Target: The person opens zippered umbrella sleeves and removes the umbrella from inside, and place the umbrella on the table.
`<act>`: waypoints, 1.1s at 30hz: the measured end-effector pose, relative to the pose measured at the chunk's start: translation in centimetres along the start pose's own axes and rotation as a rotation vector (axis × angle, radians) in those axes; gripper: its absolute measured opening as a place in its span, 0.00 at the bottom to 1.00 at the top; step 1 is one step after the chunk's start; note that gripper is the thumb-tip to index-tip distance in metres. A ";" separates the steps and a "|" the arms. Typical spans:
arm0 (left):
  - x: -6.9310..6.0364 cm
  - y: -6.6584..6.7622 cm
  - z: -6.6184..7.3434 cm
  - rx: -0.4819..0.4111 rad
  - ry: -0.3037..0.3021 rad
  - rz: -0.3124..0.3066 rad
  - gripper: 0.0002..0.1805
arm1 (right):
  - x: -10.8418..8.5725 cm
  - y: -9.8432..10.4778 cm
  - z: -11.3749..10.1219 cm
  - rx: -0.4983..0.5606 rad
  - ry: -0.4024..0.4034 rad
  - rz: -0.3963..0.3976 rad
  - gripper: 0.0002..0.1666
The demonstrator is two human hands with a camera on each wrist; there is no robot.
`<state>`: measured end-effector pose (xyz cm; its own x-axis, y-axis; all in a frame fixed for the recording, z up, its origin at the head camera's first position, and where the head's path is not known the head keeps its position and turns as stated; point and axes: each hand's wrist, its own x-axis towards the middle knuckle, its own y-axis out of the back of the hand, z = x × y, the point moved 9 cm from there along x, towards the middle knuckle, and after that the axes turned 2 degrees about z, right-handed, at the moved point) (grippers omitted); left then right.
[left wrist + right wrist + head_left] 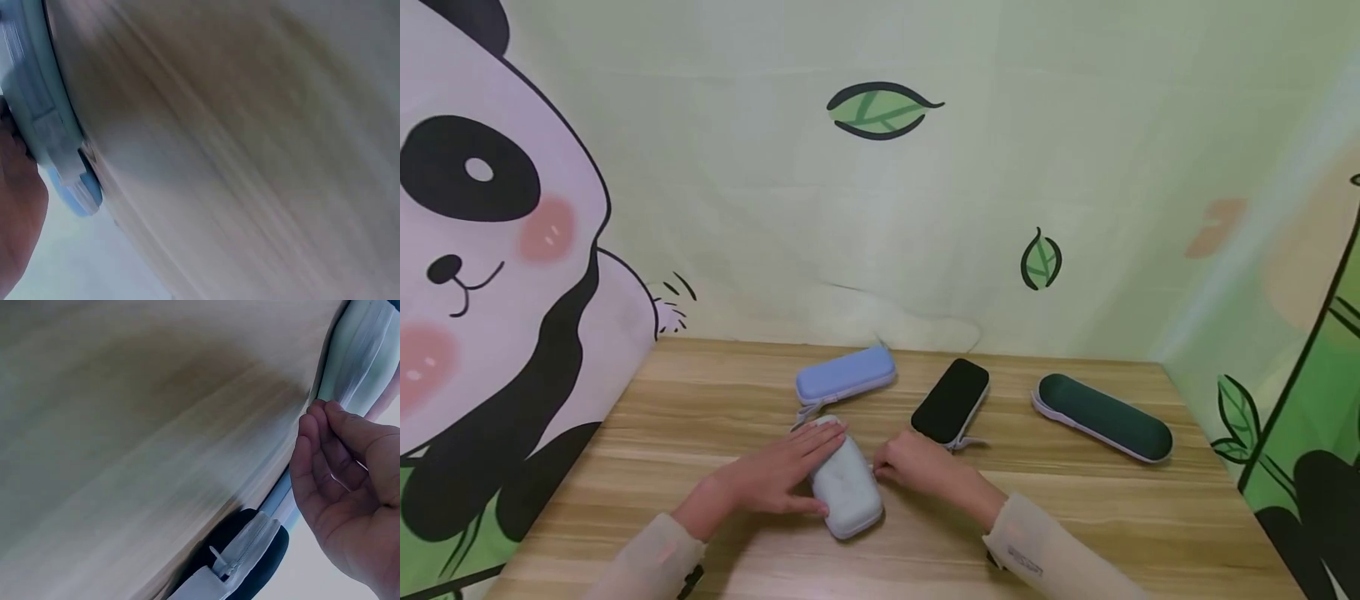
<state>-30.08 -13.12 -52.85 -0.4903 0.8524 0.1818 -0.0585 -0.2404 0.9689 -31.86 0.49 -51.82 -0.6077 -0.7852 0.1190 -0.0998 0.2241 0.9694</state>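
While the left grip [784, 469] rests on the pale case [852, 496], the right grip [917, 461] pinches its edge.
The pale case lies on the bench [1150, 517], at six o'clock in the head view; the left grip is released, laid over it from nine o'clock; the right grip pinches from three o'clock, the exact part too small to tell. From there, a blue case [846, 375] sits at twelve, a black case [951, 400] at two and a dark green case [1105, 419], well apart, between two and three.
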 end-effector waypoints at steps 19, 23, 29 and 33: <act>0.4 -0.8 1.7 0.197 0.253 0.056 0.54 | -3.1 0.9 0.9 0.039 -0.059 0.026 0.04; 0.6 -0.8 2.2 0.235 0.291 0.083 0.53 | -3.4 1.1 1.1 0.055 -0.096 0.029 0.06; 0.9 -0.3 3.1 0.299 0.362 0.171 0.54 | -3.2 1.8 1.5 0.046 -0.160 0.066 0.08; 0.8 -0.2 3.2 0.279 0.425 0.196 0.54 | -3.4 1.8 1.8 0.064 -0.174 0.054 0.07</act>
<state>-27.67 -10.89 -52.41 -0.7806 0.5273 0.3355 0.2737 -0.1942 0.9420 -31.34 4.63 -50.83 -0.7401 -0.6606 0.1259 -0.1100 0.3036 0.9464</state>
